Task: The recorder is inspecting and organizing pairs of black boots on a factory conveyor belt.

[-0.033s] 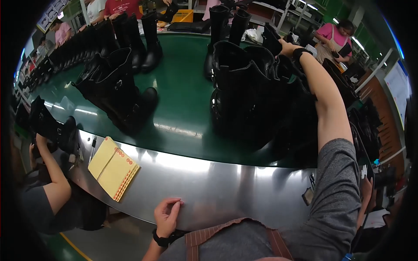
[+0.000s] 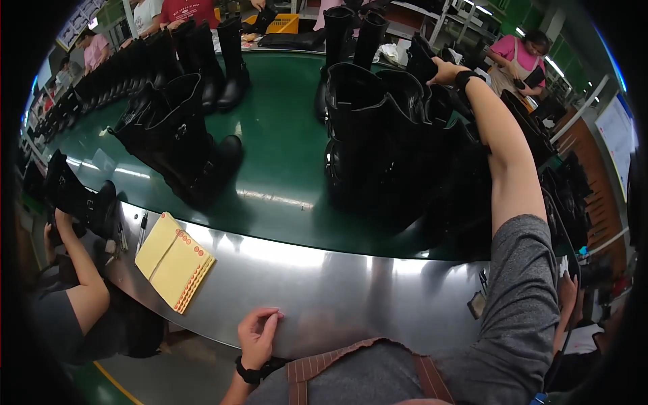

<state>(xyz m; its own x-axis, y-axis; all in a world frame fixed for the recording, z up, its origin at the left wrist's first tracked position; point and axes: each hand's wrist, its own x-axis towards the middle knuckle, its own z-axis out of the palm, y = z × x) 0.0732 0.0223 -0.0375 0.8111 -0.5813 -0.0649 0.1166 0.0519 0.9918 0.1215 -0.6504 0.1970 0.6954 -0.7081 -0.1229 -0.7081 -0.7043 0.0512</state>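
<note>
Yellow envelopes (stacked) lie on the steel ledge.

A stack of yellow envelopes with red dots along one edge lies on the steel ledge at left. A yellow crate stands beyond the belt's far side. A pale board stands at far right.

Belt runs across middle, surface along its near edge. Boot group on belt, right of middle. Right hand on boot at far side of group. Boot pair on belt, left. Pad on surface, left. Left hand on near edge of surface, right of pad. Boot row far left, behind pair.
</note>
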